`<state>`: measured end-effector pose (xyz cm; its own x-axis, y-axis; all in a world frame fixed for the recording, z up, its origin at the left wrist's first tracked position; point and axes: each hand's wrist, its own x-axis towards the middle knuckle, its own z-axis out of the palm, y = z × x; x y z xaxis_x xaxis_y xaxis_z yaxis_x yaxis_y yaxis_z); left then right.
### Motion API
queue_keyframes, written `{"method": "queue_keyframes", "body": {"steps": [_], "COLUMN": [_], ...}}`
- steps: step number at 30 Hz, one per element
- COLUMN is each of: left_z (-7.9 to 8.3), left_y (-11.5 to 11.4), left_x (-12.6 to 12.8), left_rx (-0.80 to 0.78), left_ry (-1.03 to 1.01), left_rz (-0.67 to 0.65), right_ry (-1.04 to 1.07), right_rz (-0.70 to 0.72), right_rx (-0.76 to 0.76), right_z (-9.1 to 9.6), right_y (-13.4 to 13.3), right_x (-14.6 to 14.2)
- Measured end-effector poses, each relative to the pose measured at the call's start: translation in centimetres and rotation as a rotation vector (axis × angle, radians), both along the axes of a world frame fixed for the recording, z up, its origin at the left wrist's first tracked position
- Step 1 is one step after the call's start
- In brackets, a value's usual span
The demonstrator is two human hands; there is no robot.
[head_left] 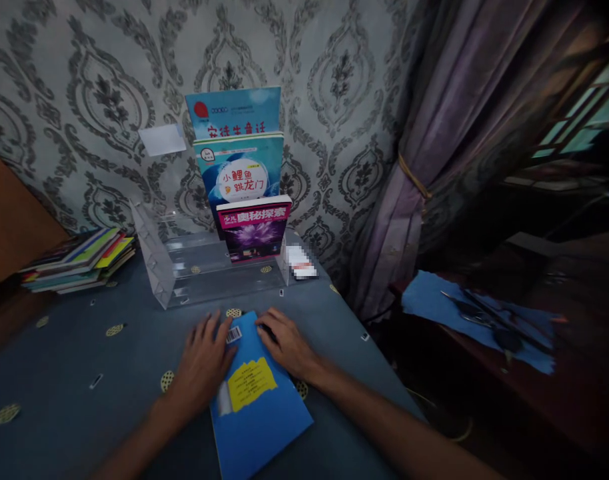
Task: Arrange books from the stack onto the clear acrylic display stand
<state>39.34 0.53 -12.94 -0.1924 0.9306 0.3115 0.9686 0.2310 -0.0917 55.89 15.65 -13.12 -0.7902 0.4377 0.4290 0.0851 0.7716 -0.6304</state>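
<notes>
A blue book [257,400] with a yellow patch and a barcode lies back cover up on the blue-grey tablecloth [59,400]. My left hand [202,363] rests flat on its left edge, fingers spread toward the barcode. My right hand [284,343] lies on its top right corner, fingers stretched out. Just beyond stands a clear acrylic tiered rack [184,267] holding three upright books: a purple-covered one [254,230] in front, a teal one [239,170] behind it, a blue one [234,110] at the back.
A stack of colourful books [79,260] lies at the table's far left. A small white item [301,261] sits right of the rack. Patterned wallpaper is behind. A tied purple curtain [434,153] hangs at right, over a dark side table with a blue cloth [479,317].
</notes>
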Motion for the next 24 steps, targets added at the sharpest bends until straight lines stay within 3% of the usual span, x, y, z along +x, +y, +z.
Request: {"method": "queue_keyframes", "body": {"steps": [3, 6, 16, 24], "left_z": [-3.1, -4.6, -2.4, -1.9], "left_y": [-3.6, -4.9, -1.9, 1.6], "left_x": [0.2, 0.7, 0.7, 0.6], "left_rx": [0.093, 0.088, -0.065, -0.078], "left_ry": [-0.056, -0.116, -0.310, -0.330], "left_rz": [-0.014, -0.055, -0.186, -0.243], "right_ry": [0.001, -0.004, -0.050, -0.073], "right_rz": [0.026, 0.018, -0.110, -0.208], "right_rx": [0.017, 0.018, 0.012, 0.008], "right_z": [-0.1, -0.3, -0.3, -0.2], "right_y": [0.0, 0.0, 1.3, 3.1], "right_x": [0.0, 0.0, 0.1, 0.1]}}
